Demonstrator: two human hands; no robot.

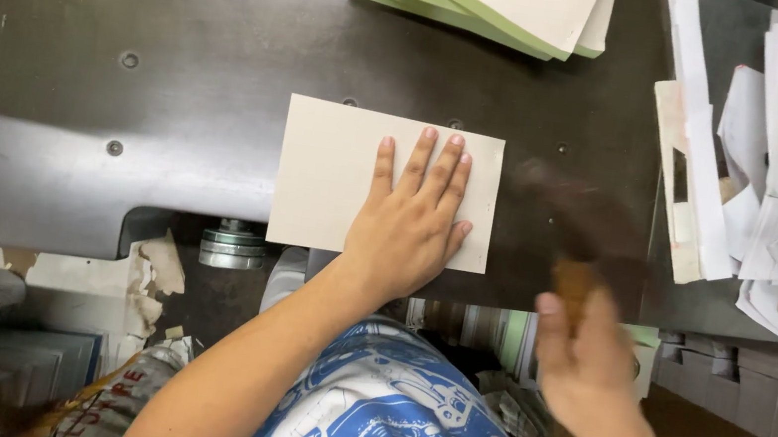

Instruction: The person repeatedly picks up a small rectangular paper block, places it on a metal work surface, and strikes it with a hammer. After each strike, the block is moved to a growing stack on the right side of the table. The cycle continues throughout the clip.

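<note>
Your left hand (409, 221) is pinning the beige card sheet (334, 176) flat, fingers spread, mid-table. Just right of the card your right hand (590, 365) is wrapped around a blurred wooden-handled tool (579, 236). Looks like you're about to strike, so keep the card steady.

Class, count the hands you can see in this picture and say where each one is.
2. The left hand lies flat on the pale card on the dark table; the right hand, blurred, grips a brown tool at the table's edge.
</note>
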